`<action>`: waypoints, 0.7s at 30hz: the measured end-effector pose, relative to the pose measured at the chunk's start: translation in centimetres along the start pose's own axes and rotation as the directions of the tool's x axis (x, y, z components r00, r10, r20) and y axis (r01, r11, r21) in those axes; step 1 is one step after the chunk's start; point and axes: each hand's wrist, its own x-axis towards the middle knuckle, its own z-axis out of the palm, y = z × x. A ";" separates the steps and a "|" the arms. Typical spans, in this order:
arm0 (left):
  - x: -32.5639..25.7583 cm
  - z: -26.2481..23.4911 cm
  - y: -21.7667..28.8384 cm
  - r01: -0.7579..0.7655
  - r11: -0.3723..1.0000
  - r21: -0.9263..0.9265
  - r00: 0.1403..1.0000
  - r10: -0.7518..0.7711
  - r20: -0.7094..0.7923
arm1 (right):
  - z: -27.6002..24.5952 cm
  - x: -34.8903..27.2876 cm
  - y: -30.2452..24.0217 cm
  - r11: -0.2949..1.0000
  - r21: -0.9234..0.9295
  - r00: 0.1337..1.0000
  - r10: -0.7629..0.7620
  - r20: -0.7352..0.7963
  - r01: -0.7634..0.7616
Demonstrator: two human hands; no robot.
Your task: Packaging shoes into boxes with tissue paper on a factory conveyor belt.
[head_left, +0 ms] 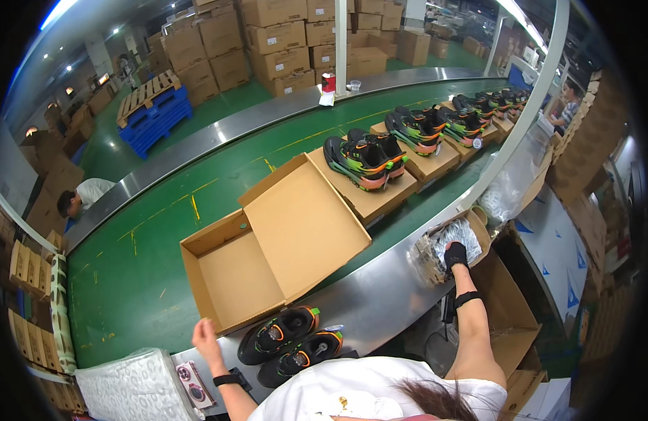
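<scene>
My left hand [206,338] is beside the near left corner of a brown shoebox [197,277], its fingers half bent and nothing visible in them. Whether it touches the cardboard I cannot tell. The box stands with its lid folded back to the right and its inside bare. My right hand [456,255], in a dark glove covering, reaches onto clear plastic packets [466,233] in a small carton [480,226]; its fingertips are hidden. Two black sneakers [285,337] with orange and green trim lie between me and the shoebox on the steel ledge [380,309].
Closed shoeboxes with sneakers [366,158] on top line the green conveyor [141,274] toward the far right. A phone [195,384] and a patterned white stack [131,382] lie at near left. A metal post [527,112] rises at right. Another person [85,196] bends beyond the conveyor.
</scene>
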 end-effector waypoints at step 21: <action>-2.2 -33.1 -18.0 0.566 0.686 0.457 0.795 -0.307 -0.523 | 5.3 -23.0 -44.5 0.417 0.525 -0.123 -0.685 0.718 0.742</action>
